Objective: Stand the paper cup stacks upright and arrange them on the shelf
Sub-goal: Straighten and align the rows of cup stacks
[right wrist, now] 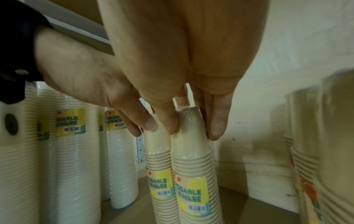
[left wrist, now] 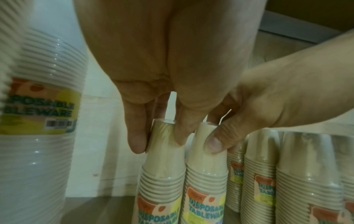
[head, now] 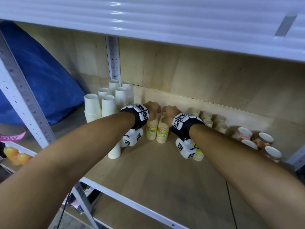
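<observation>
We see kraft paper cup stacks (head: 162, 132) in glossy clear plastic wrap, on a matt plywood shelf (head: 148, 176) with white painted metal rails (head: 132, 202).

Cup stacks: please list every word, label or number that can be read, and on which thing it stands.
"DISPOSABLE TABLEWARE": label of the tan stack held by the right hand.
"DISPOSA...", cut off: label of the tan stack held by the left hand.
"...OSABLE ...LEWARE": labels of white stacks.
"OW": pink strip, cut off.
Barcodes, wrist markers: unreadable.

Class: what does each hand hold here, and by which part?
Each holds one upright tan cup stack by its top: left hand the left stack, right hand the right stack.
</observation>
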Action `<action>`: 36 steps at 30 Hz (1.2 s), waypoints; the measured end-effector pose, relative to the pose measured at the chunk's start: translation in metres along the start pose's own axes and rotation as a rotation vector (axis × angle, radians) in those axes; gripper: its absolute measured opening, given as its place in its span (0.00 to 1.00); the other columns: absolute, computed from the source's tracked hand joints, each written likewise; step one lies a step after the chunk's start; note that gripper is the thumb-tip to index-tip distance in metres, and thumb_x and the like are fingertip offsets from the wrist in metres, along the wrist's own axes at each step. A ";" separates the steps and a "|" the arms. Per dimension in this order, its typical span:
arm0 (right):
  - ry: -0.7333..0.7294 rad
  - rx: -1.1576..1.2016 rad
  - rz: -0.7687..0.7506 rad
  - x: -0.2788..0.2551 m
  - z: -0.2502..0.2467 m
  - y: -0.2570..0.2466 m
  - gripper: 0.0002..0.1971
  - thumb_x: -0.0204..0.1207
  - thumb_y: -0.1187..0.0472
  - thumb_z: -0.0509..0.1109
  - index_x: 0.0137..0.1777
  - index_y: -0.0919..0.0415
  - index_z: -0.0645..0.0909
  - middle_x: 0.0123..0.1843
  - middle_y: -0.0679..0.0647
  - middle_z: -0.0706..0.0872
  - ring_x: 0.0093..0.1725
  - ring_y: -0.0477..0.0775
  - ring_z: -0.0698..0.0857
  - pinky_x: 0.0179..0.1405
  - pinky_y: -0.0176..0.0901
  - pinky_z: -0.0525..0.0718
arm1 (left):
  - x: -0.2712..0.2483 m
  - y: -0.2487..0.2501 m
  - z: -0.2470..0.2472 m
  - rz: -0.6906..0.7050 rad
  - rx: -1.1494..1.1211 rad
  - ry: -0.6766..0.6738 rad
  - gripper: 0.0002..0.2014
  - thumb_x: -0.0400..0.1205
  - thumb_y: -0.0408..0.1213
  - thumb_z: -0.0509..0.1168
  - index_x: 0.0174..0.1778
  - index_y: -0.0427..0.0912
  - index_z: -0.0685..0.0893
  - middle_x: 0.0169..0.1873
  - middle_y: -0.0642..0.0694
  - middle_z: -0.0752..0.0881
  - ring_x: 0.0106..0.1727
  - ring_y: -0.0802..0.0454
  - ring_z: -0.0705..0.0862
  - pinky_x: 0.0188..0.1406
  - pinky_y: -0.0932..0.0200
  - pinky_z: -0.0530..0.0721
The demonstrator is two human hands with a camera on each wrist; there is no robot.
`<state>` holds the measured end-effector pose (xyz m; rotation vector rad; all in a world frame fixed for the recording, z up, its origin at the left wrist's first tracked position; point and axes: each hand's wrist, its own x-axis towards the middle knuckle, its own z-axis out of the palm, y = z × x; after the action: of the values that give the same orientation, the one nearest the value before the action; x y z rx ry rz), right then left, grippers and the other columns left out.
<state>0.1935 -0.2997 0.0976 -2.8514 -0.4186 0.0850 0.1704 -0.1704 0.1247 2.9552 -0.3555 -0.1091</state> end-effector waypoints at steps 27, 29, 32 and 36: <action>-0.067 -0.013 0.131 -0.159 -0.058 0.013 0.22 0.76 0.59 0.74 0.69 0.64 0.79 0.66 0.58 0.83 0.61 0.57 0.84 0.49 0.39 0.79 | -0.066 0.090 -0.014 0.122 0.061 -0.227 0.21 0.79 0.31 0.71 0.69 0.42 0.81 0.64 0.42 0.83 0.57 0.44 0.85 0.52 0.53 0.85; -0.069 -0.044 0.143 -0.169 -0.062 0.022 0.22 0.77 0.59 0.73 0.69 0.64 0.79 0.67 0.58 0.83 0.64 0.58 0.84 0.54 0.42 0.81 | -0.067 0.103 -0.013 0.140 0.064 -0.229 0.20 0.79 0.31 0.71 0.68 0.43 0.82 0.63 0.42 0.84 0.55 0.43 0.86 0.47 0.54 0.86; -0.066 -0.061 0.183 -0.184 -0.067 0.035 0.24 0.79 0.58 0.72 0.73 0.65 0.76 0.69 0.59 0.81 0.67 0.58 0.82 0.62 0.44 0.80 | -0.069 0.124 -0.013 0.177 0.082 -0.211 0.20 0.79 0.32 0.71 0.69 0.42 0.82 0.59 0.43 0.84 0.48 0.47 0.83 0.40 0.57 0.81; -0.091 -0.078 0.223 -0.197 -0.074 0.055 0.22 0.79 0.59 0.71 0.71 0.67 0.78 0.68 0.61 0.82 0.65 0.59 0.83 0.54 0.44 0.80 | -0.068 0.148 -0.009 0.243 0.092 -0.156 0.20 0.79 0.33 0.71 0.69 0.42 0.81 0.60 0.44 0.85 0.46 0.51 0.80 0.29 0.63 0.74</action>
<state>0.0268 -0.4263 0.1589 -2.9687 -0.1222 0.2466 0.0708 -0.2947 0.1627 2.9716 -0.7553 -0.3003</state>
